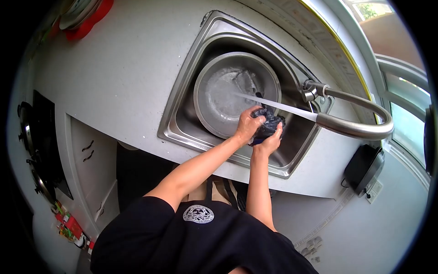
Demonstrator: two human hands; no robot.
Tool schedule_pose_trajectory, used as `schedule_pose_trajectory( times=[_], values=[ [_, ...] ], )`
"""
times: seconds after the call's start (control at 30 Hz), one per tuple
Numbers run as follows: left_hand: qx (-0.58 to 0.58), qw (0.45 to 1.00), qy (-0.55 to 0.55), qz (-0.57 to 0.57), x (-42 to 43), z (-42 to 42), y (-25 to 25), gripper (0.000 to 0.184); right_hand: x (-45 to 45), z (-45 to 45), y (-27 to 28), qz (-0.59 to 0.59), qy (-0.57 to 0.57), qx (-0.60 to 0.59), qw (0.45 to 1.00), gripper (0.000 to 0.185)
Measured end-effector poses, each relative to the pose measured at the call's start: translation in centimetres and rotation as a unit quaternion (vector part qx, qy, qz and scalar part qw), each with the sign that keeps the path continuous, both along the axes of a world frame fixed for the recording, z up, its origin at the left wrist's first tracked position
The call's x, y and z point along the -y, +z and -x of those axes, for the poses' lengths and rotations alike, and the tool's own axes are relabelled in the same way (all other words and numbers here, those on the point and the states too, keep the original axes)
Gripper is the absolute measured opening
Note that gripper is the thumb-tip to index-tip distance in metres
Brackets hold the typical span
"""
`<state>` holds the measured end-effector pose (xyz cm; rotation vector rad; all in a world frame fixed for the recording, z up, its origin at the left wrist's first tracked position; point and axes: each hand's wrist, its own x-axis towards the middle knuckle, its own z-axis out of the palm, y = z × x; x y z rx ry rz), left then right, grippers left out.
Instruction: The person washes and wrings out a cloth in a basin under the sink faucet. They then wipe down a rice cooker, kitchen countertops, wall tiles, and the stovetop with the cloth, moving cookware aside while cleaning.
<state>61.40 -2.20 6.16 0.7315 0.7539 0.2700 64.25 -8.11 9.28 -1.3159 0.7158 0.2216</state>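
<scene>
A wet, dark cloth (pixel 270 124) is bunched up between my two hands, over the right-hand rim of a round metal basin (pixel 202 107). My left hand (pixel 248 124) grips it from the left with bent fingers. On the lower right side, my right hand (pixel 271 139) is closed around it. A stream of water (pixel 278 105) shoots from the faucet (pixel 349 129) past the cloth into the basin. Whitish, churning water fills the basin's bottom, and a dark strip of the cloth hangs near the stream. Folds hide some of my fingertips.
The basin stands inside a stainless steel sink (pixel 172 127) set into a pale countertop (pixel 123 77). The faucet's curved neck arches in from the right. A black appliance (pixel 363 166) is by the wall at right. Dishes and a red item (pixel 91 23) sit at upper left.
</scene>
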Motion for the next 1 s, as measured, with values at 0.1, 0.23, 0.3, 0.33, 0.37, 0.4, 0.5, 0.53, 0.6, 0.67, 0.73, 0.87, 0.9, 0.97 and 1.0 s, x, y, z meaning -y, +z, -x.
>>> schedule_pose_trajectory(
  times=[0.1,0.23,0.3,0.33,0.37,0.4,0.5,0.53,0.6,0.67,0.73,0.87,0.9,0.97,1.0],
  values=[
    [-0.013,0.952,-0.018,-0.306,-0.7,-0.2,0.7,0.022,2.1,-1.2,-3.5,-0.198,0.075,-0.086,0.974,0.034],
    [0.026,0.895,-0.014,-0.445,-1.5,0.2,3.0,0.020,3.4,-2.9,-4.7,-0.296,0.207,-0.187,0.914,0.027],
    [0.064,0.869,-0.011,-0.490,-1.9,0.3,4.3,0.022,4.3,-3.7,-4.8,-0.398,0.240,-0.247,0.850,0.030],
    [0.087,0.861,-0.016,-0.502,-2.0,0.3,4.9,0.022,4.3,-4.3,-4.9,-0.406,0.267,-0.255,0.836,0.030],
    [0.111,0.851,-0.022,-0.513,-2.3,0.4,5.4,0.022,4.4,-4.9,-4.8,-0.408,0.294,-0.261,0.824,0.030],
    [0.134,0.841,-0.028,-0.523,-2.2,0.6,5.8,0.022,4.3,-5.5,-4.8,-0.402,0.320,-0.261,0.817,0.030],
    [0.176,0.832,-0.022,-0.525,-2.2,1.0,6.4,0.024,3.9,-7.4,-4.1,-0.373,0.409,-0.244,0.796,0.031],
    [0.187,0.830,-0.025,-0.525,-2.4,1.0,6.5,0.024,3.8,-7.9,-3.9,-0.362,0.436,-0.235,0.789,0.031],
    [0.216,0.814,-0.042,-0.538,-2.6,1.0,6.1,0.025,3.4,-8.2,-3.6,-0.341,0.488,-0.216,0.774,0.031],
    [0.238,0.804,-0.076,-0.540,-2.8,1.3,5.5,0.025,2.9,-7.7,-3.8,-0.318,0.534,-0.190,0.760,0.032],
    [0.236,0.801,-0.123,-0.537,-3.7,1.7,4.3,0.023,1.7,-6.9,-4.6,-0.283,0.590,-0.141,0.743,0.032],
    [0.134,0.822,-0.124,-0.539,-6.6,3.7,1.5,0.018,-0.3,-6.1,-8.5,-0.006,0.784,0.177,0.594,0.038],
    [0.074,0.861,-0.120,-0.488,-7.1,4.8,0.7,0.013,-1.0,-6.5,-9.6,0.162,0.768,0.156,0.599,0.035],
    [-0.004,0.913,-0.064,-0.403,-8.5,7.1,0.2,0.014,-2.3,-7.3,-10.8,0.387,0.700,0.261,0.540,0.036],
    [-0.051,0.919,-0.032,-0.390,-9.2,8.1,0.1,0.014,-2.7,-8.0,-10.9,0.442,0.654,0.384,0.479,0.039]
  ],
)
